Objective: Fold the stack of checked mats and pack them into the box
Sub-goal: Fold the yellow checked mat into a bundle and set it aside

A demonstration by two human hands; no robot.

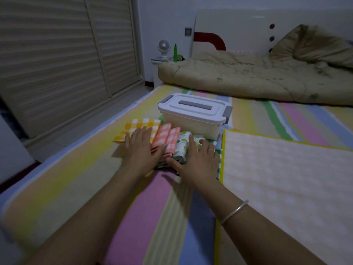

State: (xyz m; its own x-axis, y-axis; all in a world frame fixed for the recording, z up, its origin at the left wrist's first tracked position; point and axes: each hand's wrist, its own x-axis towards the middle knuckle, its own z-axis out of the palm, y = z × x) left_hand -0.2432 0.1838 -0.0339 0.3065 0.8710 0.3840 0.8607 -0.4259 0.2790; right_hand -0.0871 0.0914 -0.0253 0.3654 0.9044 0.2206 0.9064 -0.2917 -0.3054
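lidded white box (193,121) is set on striped bed (133,197). folded mats are laid just in front of box: yellow checked mat (141,124), orange checked mat (168,136), leaf-print mat (183,144). left hand (142,148) is laid flat, fingers straight, at orange checked mat's edge; right hand (198,159) is spread flat on leaf-print mat.

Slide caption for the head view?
Left hand flat on the folded orange checked mat, right hand on the leaf-print cloth, before the lidded white plastic box.
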